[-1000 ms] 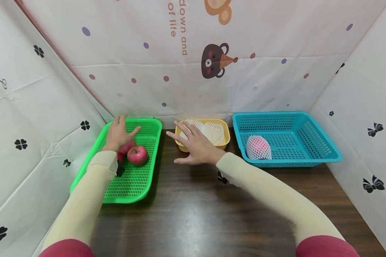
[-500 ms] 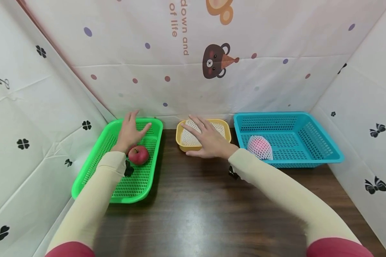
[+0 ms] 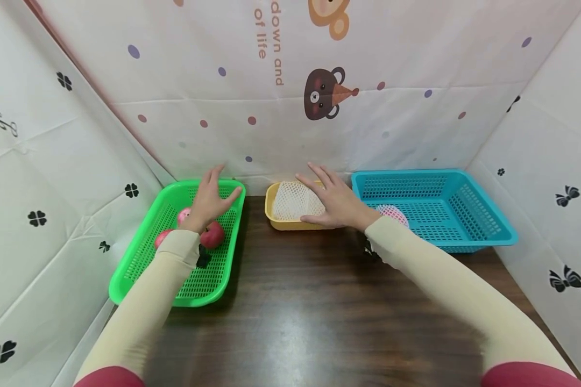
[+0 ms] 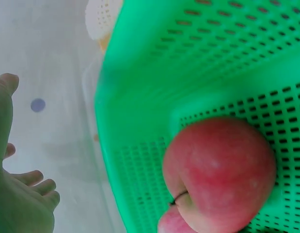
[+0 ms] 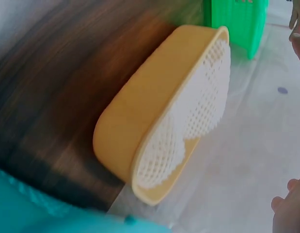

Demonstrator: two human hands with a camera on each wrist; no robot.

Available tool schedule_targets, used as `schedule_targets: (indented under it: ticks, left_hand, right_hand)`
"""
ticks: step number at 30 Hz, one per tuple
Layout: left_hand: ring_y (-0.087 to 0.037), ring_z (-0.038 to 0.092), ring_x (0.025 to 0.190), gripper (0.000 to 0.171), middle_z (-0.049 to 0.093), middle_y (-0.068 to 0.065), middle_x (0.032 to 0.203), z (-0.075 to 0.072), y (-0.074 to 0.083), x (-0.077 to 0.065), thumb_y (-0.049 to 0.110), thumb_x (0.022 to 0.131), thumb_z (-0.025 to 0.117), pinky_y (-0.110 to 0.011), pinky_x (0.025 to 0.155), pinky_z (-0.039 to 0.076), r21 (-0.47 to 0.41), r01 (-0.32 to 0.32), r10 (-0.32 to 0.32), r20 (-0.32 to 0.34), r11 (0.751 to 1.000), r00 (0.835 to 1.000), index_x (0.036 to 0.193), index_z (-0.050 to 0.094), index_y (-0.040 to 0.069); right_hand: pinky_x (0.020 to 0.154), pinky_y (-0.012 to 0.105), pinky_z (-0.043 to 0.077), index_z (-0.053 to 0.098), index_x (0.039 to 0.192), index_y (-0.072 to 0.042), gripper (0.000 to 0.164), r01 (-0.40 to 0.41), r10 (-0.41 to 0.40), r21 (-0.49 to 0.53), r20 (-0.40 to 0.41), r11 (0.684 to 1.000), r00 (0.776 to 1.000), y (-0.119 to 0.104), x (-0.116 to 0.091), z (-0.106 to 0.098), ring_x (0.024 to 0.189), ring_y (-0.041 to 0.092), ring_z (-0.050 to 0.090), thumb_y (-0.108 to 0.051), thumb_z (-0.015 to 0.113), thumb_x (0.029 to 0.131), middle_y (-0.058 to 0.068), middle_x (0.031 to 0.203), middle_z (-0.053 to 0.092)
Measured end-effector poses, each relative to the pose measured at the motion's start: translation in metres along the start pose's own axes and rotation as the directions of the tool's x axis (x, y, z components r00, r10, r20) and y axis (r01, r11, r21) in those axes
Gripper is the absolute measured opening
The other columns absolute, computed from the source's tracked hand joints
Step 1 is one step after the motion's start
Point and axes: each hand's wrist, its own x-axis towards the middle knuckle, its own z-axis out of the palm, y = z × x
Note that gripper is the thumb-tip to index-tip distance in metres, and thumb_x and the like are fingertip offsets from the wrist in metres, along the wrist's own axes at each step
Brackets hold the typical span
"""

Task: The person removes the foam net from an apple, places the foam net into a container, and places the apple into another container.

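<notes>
Table (image 5: 67,92) shows from right wrist — apple (image 4: 222,167) from left.

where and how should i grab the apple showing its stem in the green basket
Probably from above, left hand spread around the widest part of the apple, clear of the stem: its body is round, nothing rests on top, and another apple crowds its stem side.

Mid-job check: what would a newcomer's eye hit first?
Probably the bright green basket at left, with a red apple in it. Next, the blue basket at right, its netted pink fruit partly hidden by the right sleeve, and between those baskets the yellow basket of white nets. In the head view, the empty left hand shows across the green basket, the empty right hand across the yellow one.
</notes>
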Motion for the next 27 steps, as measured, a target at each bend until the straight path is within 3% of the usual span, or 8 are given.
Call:
schedule_targets:
  ticks: [6, 17, 27]
  left_hand:
    - [-0.038, 0.034, 0.146, 0.082, 0.032, -0.017, 0.161, 0.008, 0.017, 0.001, 0.042, 0.096, 0.07, -0.058, 0.117, 0.032, 0.002, -0.058, 0.058, 0.008, 0.998, 0.998, 0.158, 0.031, 0.006]
    - [-0.035, 0.032, 0.148, 0.084, 0.029, -0.015, 0.163, 0.029, 0.06, -0.001, 0.046, 0.097, 0.067, -0.057, 0.117, 0.033, -0.013, -0.147, 0.147, 0.059, 0.989, 0.987, 0.161, 0.028, 0.01]
    - [-0.036, 0.029, 0.151, 0.085, 0.024, -0.018, 0.166, 0.047, 0.085, -0.004, 0.049, 0.097, 0.066, -0.059, 0.115, 0.034, -0.028, -0.163, 0.165, 0.121, 0.986, 0.979, 0.163, 0.025, 0.015]
  right_hand:
    - [0.118, 0.066, 0.022, 0.018, 0.165, -0.032, 0.103, -0.019, 0.019, -0.011, -0.006, 1.0, 1.0, 0.018, -0.01, -0.006, 0.154, 0.04, 0.015, -0.071, 0.068, 0.084, 0.012, 0.171, 0.009]
    - [0.116, 0.071, 0.02, 0.02, 0.165, -0.028, 0.101, -0.104, 0.105, -0.02, 0.009, 0.994, 0.994, 0.046, -0.032, -0.021, 0.154, 0.044, 0.013, -0.064, 0.072, 0.086, 0.016, 0.17, 0.01]
    - [0.114, 0.074, 0.021, 0.02, 0.165, -0.025, 0.1, -0.138, 0.138, -0.011, 0.002, 0.99, 0.99, 0.069, -0.048, -0.024, 0.151, 0.049, 0.017, -0.058, 0.074, 0.087, 0.019, 0.17, 0.01]
